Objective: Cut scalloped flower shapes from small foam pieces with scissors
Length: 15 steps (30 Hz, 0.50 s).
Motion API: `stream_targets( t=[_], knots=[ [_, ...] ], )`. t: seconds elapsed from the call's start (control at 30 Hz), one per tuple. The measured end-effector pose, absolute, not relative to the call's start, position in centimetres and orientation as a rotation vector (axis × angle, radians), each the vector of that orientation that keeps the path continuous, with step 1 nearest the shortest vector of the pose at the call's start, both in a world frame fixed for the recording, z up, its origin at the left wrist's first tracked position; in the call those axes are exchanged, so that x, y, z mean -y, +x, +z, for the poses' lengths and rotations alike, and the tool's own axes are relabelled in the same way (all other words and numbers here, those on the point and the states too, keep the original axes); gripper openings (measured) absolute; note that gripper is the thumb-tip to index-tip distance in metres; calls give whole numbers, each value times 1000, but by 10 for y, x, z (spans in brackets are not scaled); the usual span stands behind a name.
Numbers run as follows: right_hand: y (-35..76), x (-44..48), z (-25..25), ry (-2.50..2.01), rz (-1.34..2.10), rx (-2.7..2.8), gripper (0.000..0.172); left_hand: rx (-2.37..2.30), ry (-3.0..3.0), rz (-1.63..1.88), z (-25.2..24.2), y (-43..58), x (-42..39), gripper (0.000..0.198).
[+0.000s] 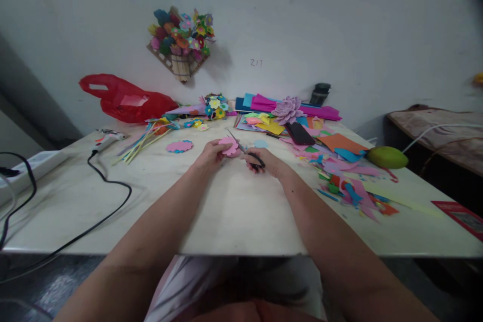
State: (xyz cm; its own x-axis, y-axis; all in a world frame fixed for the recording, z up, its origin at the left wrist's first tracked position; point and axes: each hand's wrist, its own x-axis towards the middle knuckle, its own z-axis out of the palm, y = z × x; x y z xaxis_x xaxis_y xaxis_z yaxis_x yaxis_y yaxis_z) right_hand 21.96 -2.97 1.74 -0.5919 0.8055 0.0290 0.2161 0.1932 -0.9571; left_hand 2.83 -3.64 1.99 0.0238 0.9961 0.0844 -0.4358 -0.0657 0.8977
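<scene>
the left hand pinches a pink scalloped cutout over the surface, well back from its near edge; the right hand grips black-handled scissors, blades beside the cutout, pointing toward the far edge.

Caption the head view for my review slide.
Left hand holds a pink scalloped cutout while the right hand holds black-handled scissors above a pale table.

The pale counter carries a red bag; nearer than the bag lie a glue gun, a power strip and a scalloped pink piece; well right of it, coloured scraps.
</scene>
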Motion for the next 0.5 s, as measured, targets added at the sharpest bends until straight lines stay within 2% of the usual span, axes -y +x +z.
stream_targets(
  t=[0.5],
  knots=[
    [218,29,17,-1004,1402,1886,31,-777,914,1418,21,29,37,22]
  ],
)
